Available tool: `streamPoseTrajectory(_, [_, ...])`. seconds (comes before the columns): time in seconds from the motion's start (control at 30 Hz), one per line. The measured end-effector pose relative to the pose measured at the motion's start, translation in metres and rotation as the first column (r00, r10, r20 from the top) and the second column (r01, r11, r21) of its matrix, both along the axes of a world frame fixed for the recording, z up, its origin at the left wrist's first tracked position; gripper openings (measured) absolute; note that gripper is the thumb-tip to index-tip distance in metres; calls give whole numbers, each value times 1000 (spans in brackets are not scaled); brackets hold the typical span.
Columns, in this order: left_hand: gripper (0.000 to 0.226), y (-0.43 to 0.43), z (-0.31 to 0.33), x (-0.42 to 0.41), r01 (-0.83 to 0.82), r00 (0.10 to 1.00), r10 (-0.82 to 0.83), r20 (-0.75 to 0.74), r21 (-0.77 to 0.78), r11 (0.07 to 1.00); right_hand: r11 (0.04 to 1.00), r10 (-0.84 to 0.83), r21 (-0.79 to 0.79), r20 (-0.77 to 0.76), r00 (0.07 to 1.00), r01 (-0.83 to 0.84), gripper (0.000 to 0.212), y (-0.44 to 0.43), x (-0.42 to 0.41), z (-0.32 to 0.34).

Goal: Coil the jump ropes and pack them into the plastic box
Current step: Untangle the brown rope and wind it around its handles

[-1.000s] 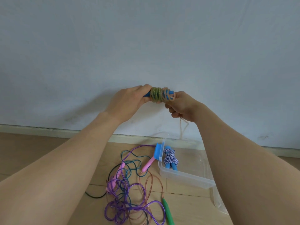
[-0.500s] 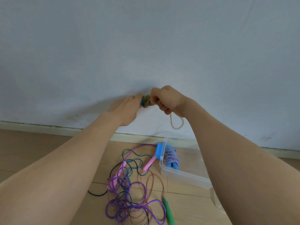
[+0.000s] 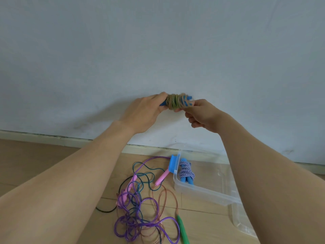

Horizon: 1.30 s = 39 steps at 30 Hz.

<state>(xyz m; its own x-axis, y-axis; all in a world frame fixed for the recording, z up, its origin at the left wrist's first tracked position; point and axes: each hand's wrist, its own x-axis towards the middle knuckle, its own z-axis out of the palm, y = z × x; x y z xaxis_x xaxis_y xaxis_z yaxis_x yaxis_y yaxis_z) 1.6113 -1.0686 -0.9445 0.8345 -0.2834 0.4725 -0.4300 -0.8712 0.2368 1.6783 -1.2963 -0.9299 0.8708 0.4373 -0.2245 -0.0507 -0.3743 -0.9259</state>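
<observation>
Wall [image 3: 158, 41]: pale and plain, above a wood floor [image 3: 35, 164]
Left hand [image 3: 144, 113]: fingers curled round the bundle's left end
Right hand [image 3: 204, 115]: fingers curled, pinching its right end
Bundle [image 3: 174, 103]: tan rope wound on blue handles, held level before the wall, above the box
Box [image 3: 202, 191]: clear, on the floor, a striped coil [image 3: 186, 171] inside
Tangle [image 3: 140, 208]: purple, teal and brown ropes loose on the floor, left of the box

We extended both arms forward, left hand [image 3: 144, 113] gripped the coiled jump rope [image 3: 175, 103], right hand [image 3: 202, 115] pinched its opposite end.
</observation>
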Motion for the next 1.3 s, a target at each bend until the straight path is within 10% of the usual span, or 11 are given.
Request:
streamPoseTrajectory(0.17, [13,-11,1,2,-133,991,134,3,-101,986,991,127,-32,-154,980,-133,34,16,-8,8])
streamPoseTrajectory(0.37, [19,-10,-4,5,-319,933,329,-142,90,943,968,104,-233,57,993,-88,32,28,-11,9])
streamPoseTrajectory(0.67, [41,-1,-1,-3,-208,839,-12,-544,-341,917,915,233,-380,222,947,-136,23,30,-16,14])
streamPoseTrajectory(1.3, [45,-10,8,2,-264,714,-52,-698,-336,904,949,115,-308,126,985,-71,16,37,-17,15])
